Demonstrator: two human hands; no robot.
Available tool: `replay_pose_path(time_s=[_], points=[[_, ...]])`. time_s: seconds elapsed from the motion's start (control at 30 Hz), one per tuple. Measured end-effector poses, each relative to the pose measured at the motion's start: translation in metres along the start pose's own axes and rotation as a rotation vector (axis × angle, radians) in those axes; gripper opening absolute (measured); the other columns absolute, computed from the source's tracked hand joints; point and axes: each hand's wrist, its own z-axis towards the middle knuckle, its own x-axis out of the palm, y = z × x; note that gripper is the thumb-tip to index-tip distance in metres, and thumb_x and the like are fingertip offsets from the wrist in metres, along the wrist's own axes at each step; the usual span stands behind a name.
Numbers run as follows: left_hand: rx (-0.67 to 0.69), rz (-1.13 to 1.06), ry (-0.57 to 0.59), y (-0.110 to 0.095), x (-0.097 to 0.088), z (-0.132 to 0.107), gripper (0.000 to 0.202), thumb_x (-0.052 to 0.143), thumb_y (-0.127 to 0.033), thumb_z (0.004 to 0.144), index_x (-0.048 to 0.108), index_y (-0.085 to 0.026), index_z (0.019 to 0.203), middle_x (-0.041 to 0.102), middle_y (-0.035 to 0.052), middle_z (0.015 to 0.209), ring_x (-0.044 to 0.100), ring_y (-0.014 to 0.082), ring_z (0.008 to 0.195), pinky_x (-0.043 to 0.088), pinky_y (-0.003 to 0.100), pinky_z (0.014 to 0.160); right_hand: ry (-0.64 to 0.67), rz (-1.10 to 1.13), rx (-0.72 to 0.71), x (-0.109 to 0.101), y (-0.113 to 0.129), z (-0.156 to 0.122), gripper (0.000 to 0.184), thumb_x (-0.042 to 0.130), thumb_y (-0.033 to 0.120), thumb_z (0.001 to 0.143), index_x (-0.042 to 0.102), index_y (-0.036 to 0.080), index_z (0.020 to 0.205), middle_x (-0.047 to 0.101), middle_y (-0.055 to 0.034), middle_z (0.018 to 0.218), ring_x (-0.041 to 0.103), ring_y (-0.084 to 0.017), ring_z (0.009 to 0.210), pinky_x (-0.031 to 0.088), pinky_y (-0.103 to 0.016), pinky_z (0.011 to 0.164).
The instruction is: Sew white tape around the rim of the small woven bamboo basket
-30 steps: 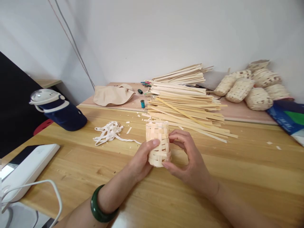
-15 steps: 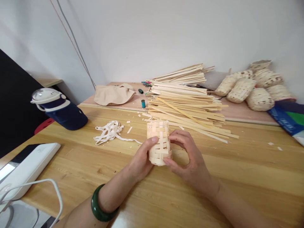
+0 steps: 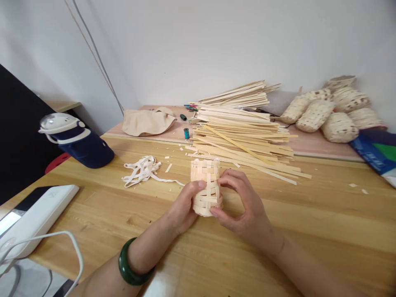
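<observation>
A small cylindrical woven basket [image 3: 209,189] of pale wooden strips is held just above the table in front of me. My left hand [image 3: 185,206] grips its left side, thumb laid across the front and the other fingers hidden behind. On the right, my right hand [image 3: 243,202] curves around the basket, with the thumb near its lower edge and the fingertips at its right wall. Gaps show between the strips of the weave. A heap of white flat ribbon [image 3: 142,170] lies to the left, one end trailing toward the basket.
Behind the basket lie stacked pale wooden strips [image 3: 241,140], with a blue thread spool [image 3: 186,133] beside them. Several woven baskets [image 3: 338,128] are piled at back right. A beige cloth [image 3: 148,121], a navy bottle [image 3: 83,146] and a white power strip [image 3: 46,218] with cable are at left.
The basket has turned and tilted slightly between my hands. My right thumb and fingers have shifted a little to the left with it. The view has moved very slightly.
</observation>
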Motion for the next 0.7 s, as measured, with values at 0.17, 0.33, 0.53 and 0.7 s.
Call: replay_pose_path(time_s=[0.17, 0.33, 0.53, 0.7], points=[[-0.005, -0.031, 0.022, -0.001, 0.003, -0.001, 0.033, 0.071, -0.038, 0.074, 0.071, -0.010, 0.091, 0.072, 0.0076, 0.077, 0.064, 0.0190, 0.067, 0.050, 0.029, 0.066, -0.002, 0.036, 0.024, 0.001, -0.001, -0.002, 0.049, 0.072, 0.021, 0.078, 0.050, 0.026, 0.122, 0.053, -0.0097, 0.120, 0.055, -0.027, 0.114, 0.054, -0.047, 0.095], [0.040, -0.073, 0.047, -0.007, 0.010, -0.001, 0.037, 0.070, -0.042, 0.079, 0.070, -0.012, 0.101, 0.074, 0.0079, 0.085, 0.066, 0.0189, 0.070, 0.053, 0.029, 0.065, -0.002, 0.137, 0.046, 0.001, 0.002, -0.005, 0.056, 0.070, 0.021, 0.083, 0.046, 0.026, 0.134, 0.048, -0.0114, 0.132, 0.048, -0.027, 0.126, 0.057, -0.045, 0.096], [0.040, -0.072, -0.003, -0.008, 0.008, 0.002, 0.042, 0.066, -0.052, 0.082, 0.072, -0.013, 0.097, 0.074, 0.0083, 0.078, 0.069, 0.0217, 0.068, 0.053, 0.030, 0.064, -0.038, 0.119, 0.041, 0.000, 0.005, -0.003, 0.039, 0.063, 0.014, 0.086, 0.054, 0.023, 0.122, 0.054, -0.0104, 0.124, 0.052, -0.024, 0.121, 0.055, -0.041, 0.096], [0.012, -0.094, -0.001, -0.009, 0.009, 0.001, 0.041, 0.064, -0.051, 0.085, 0.070, -0.015, 0.104, 0.074, 0.0071, 0.081, 0.069, 0.0209, 0.071, 0.053, 0.030, 0.066, -0.019, 0.044, 0.030, 0.000, 0.005, -0.002, 0.042, 0.069, 0.019, 0.083, 0.054, 0.023, 0.121, 0.054, -0.0109, 0.125, 0.053, -0.026, 0.121, 0.053, -0.046, 0.099]])
